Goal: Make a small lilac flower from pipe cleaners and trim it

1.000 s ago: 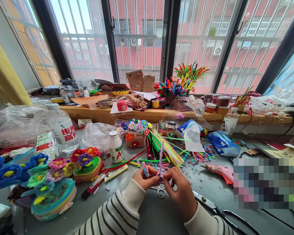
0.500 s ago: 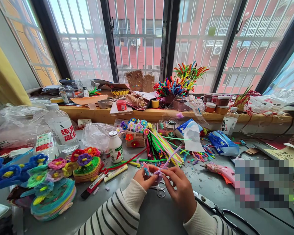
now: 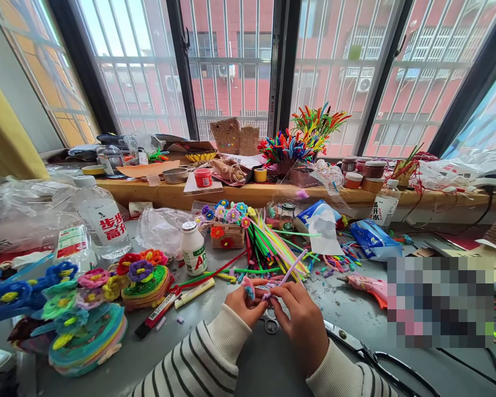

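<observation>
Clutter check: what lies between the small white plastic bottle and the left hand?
Head view: a long red pipe cleaner and a short yellow pipe cleaner lie between the white plastic bottle and left hand.

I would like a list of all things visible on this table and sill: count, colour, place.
lilac pipe cleaner: one, lilac, pinched between both hands
loose pipe cleaners: many, mixed colours, table centre
flower basket: one, tan, behind them
water bottle: one, clear, table left
flower discs: many, mixed colours, near left
glue gun: one, pink, right of hands
small scissors: one pair, grey, under hands
left hand: one, striped sleeve, front centre
right hand: one, striped sleeve, front centre
</observation>
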`<move>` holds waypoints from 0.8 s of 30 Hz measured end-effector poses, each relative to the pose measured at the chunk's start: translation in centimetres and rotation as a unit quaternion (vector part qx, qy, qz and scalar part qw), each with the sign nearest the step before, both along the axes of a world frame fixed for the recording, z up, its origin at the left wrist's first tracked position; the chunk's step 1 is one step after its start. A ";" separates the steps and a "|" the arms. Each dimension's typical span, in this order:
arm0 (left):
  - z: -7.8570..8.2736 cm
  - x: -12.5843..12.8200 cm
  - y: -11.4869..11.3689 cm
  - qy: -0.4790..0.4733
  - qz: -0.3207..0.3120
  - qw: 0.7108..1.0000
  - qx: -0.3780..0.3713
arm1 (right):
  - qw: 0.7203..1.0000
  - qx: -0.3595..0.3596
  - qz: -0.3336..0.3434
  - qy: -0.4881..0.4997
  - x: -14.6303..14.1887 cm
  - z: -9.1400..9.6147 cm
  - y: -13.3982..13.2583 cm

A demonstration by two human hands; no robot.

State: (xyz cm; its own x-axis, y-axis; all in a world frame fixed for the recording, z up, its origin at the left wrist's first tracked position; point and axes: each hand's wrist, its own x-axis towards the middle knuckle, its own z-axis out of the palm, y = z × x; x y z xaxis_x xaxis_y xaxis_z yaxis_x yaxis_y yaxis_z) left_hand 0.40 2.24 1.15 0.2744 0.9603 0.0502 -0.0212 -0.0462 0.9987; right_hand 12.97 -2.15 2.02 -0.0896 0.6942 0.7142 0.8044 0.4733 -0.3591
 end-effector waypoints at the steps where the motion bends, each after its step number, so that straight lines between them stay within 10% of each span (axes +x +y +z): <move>1: 0.0 0.0 0.0 -0.004 0.000 1.000 -0.007 | 1.000 0.001 -0.004 -0.004 -0.1 0.1 0.0; 24: 0.0 0.4 -0.5 -0.012 0.001 0.999 -0.049 | 0.999 0.000 -0.022 0.042 -0.1 0.3 -0.3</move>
State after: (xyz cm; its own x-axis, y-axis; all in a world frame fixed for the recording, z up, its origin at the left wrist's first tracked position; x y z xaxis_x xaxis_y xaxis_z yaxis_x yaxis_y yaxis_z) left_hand 0.78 1.74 1.14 0.2729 0.9613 -0.0384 -0.0447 0.0526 0.9976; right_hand 12.88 -2.41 2.27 0.0012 0.6962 0.7179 0.7912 0.4384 -0.4265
